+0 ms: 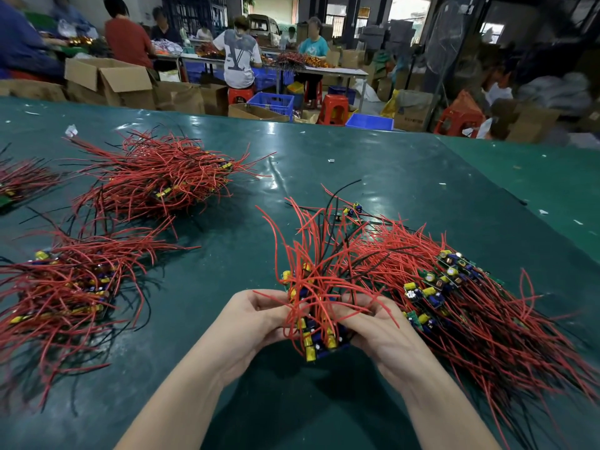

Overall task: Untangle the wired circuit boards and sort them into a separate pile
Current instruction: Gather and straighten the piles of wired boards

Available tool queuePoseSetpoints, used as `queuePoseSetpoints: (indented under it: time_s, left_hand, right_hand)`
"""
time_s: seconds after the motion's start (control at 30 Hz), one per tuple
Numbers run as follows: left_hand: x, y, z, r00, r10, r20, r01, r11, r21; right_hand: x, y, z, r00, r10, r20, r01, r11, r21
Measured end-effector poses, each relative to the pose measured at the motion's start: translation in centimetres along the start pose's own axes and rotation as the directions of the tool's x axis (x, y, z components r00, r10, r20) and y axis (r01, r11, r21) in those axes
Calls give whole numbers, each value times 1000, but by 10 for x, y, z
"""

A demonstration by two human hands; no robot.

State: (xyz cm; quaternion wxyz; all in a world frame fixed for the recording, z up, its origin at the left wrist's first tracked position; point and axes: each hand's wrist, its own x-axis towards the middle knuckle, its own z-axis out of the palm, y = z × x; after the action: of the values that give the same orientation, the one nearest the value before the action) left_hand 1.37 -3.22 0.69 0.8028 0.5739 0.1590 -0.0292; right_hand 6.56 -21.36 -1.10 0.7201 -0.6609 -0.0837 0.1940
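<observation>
Between my hands is a small bundle of circuit boards (319, 336) with yellow and blue capacitors and long red wires that fan upward. My left hand (256, 319) grips the bundle from the left, fingers curled round its wires. My right hand (373, 323) grips it from the right, fingers tucked among the boards. Just right of my hands lies a big tangled pile of wired boards (454, 293). Sorted-looking piles lie on the left: one near (65, 287) and one farther back (156, 180).
Everything rests on a green-covered table (324, 164). Another wire heap (19, 183) sits at the far left edge. A loose board (352, 210) lies behind the big pile. Beyond the table are cardboard boxes (110, 79), red stools, blue crates and seated workers.
</observation>
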Motion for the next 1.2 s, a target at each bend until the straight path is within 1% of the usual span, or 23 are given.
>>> queuePoseSetpoints:
  time_s: [0.23,0.4,0.67,0.8,0.9,1.0,1.2]
  left_hand:
    - [-3,3,0,997,-26,71,25,999,19]
    - [-2,2,-3,996,-45,81,44,999,8]
    - [-2,0,-5,991,-53,126,53,999,3]
    - [-2,-1,-6,987,-54,154,55,998,-1]
    - [0,-2,-6,987,-59,153,61,998,-9]
    - [0,-3,-6,987,-66,145,71,997,-30]
    - [0,-3,-6,989,-77,127,82,996,-39]
  right_hand:
    - [5,1,-3,993,17,121,-23,999,47]
    - [6,4,-2,988,56,145,-70,993,92]
    - [7,7,-1,982,107,156,-138,969,205]
    - [7,7,1,981,112,161,-145,967,210]
    - [8,8,1,983,125,135,-152,965,211]
    - [9,10,-1,980,141,141,-170,961,219]
    - [11,12,0,982,148,121,-177,942,285]
